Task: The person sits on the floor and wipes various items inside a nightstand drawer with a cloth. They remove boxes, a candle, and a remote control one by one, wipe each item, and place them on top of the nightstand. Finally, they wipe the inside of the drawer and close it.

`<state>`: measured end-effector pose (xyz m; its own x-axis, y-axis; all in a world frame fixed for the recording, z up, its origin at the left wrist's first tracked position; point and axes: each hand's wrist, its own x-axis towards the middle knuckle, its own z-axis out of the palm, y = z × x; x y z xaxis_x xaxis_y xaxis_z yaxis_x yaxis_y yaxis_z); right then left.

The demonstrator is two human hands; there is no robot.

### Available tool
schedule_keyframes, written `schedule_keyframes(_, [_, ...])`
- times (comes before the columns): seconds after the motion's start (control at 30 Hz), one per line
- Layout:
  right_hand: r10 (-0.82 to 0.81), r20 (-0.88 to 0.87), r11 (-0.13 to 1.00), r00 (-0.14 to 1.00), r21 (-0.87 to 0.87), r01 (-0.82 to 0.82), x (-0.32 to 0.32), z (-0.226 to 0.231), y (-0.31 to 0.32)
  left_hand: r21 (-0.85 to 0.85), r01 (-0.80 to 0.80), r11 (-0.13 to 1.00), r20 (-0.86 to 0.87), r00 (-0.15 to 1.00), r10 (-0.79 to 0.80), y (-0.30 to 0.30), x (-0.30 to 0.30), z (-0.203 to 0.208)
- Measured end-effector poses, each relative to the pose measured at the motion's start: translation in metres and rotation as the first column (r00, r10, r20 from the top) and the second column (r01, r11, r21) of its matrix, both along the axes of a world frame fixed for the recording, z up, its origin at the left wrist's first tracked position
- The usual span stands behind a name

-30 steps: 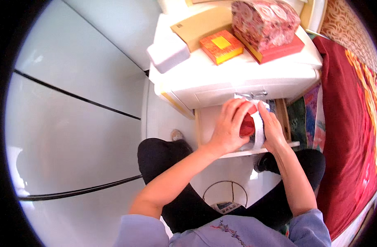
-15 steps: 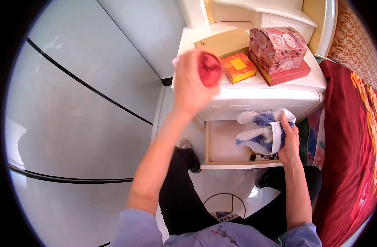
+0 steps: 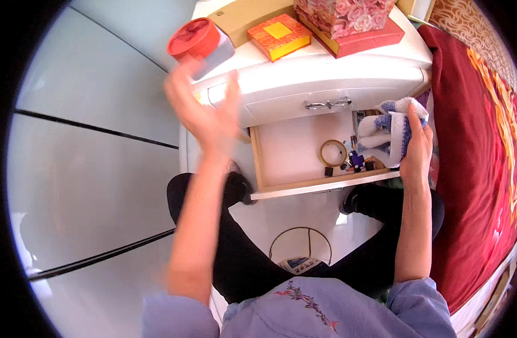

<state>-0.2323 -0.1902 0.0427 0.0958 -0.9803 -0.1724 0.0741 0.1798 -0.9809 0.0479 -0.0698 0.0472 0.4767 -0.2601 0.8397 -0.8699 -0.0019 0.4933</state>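
My left hand (image 3: 206, 112), blurred by motion, has its fingers spread and holds nothing. Just beyond its fingertips stands a round box (image 3: 196, 40) with a red lid and a pale side, at the left end of the white cabinet's top. My right hand (image 3: 418, 147) grips a folded, fluffy blue-and-white cloth (image 3: 402, 132) by its right side. That cloth hangs over the right end of a pulled-out drawer (image 3: 292, 147). In the drawer lie a roll of tape (image 3: 332, 152) and several small dark things (image 3: 357, 161); the cloth hides part of the inside.
On the cabinet top (image 3: 253, 66) sit an orange-and-yellow box (image 3: 279, 35), a tan flat box (image 3: 236, 21) and a rose-patterned box (image 3: 348, 17) on a red one. A red-covered bed (image 3: 467, 186) lies right, grey panels (image 3: 100, 186) left. A wire-rimmed basket (image 3: 299, 230) stands between my legs.
My left hand has set the round red-lidded box on the cabinet top, let go and drawn back. The cloth in my right hand has shifted right, uncovering the tape roll. The view has also shifted.
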Motion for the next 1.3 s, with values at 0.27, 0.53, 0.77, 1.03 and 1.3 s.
schedule_keyframes(0.27, [0.062, -0.183, 0.994, 0.981, -0.074, -0.077, -0.004, -0.004, -0.003, 0.627, 0.638, 0.447, -0.663, 0.738, -0.123, -0.042, -0.138, -0.198])
schedule_keyframes(0.53, [0.096, -0.238, 0.995, 0.966, 0.036, -0.09, 0.005, 0.004, 0.0, 0.724, 0.657, 0.21, -0.688, 0.711, 0.148, -0.07, -0.127, -0.314])
schedule_keyframes(0.77, [0.116, -0.19, 0.993, 0.975, 0.019, -0.115, 0.009, 0.0, 0.003, -0.094, 0.765, 0.637, -0.951, -0.258, 0.169, -0.057, -0.11, -0.259])
schedule_keyframes(1.03, [0.341, -0.417, 0.913, 0.842, -0.066, -0.403, 0.015, -0.033, 0.009, -0.159, 0.771, 0.617, -0.971, -0.236, 0.045, -0.023, -0.119, -0.179])
schedule_keyframes(1.3, [0.056, -0.886, 0.552, 0.46, -0.357, -0.754, 0.036, -0.091, 0.049, 0.036, 0.82, 0.571, -0.997, -0.012, 0.08, -0.024, -0.113, -0.209])
